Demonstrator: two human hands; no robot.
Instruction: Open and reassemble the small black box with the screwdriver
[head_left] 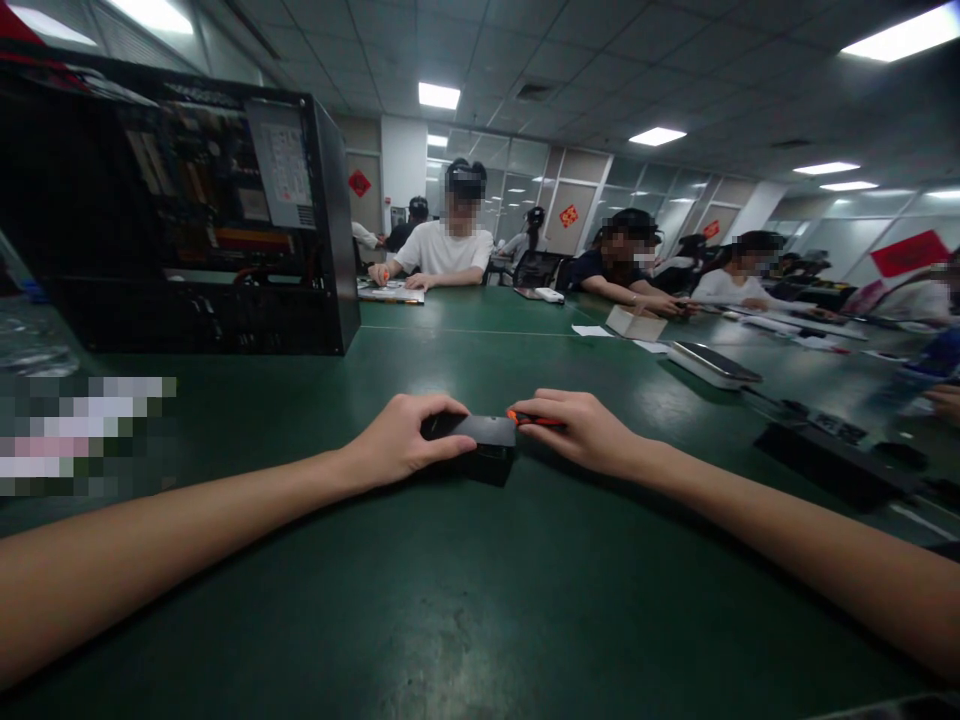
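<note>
A small black box-shaped thing [491, 432] sits on the green table in front of me, its exact kind unclear. My left hand [409, 435] is closed around its left end, thumb along the near side and fingers over the far edge. Close to the box's right end, my right hand [581, 425] grips a slim orange-and-black tool [541, 419]. The tool's orange end points left toward the box; whether they touch I cannot tell. My fingers cover part of the tool, so its kind does not show.
An open black computer case [330, 220] stands at the left back. To the right lie a white-and-black flat device [712, 365], a small open carton [636, 323] and a black block-shaped item [836, 465]. Across the green table [465, 600], a person in a white shirt [446, 250] and others sit working.
</note>
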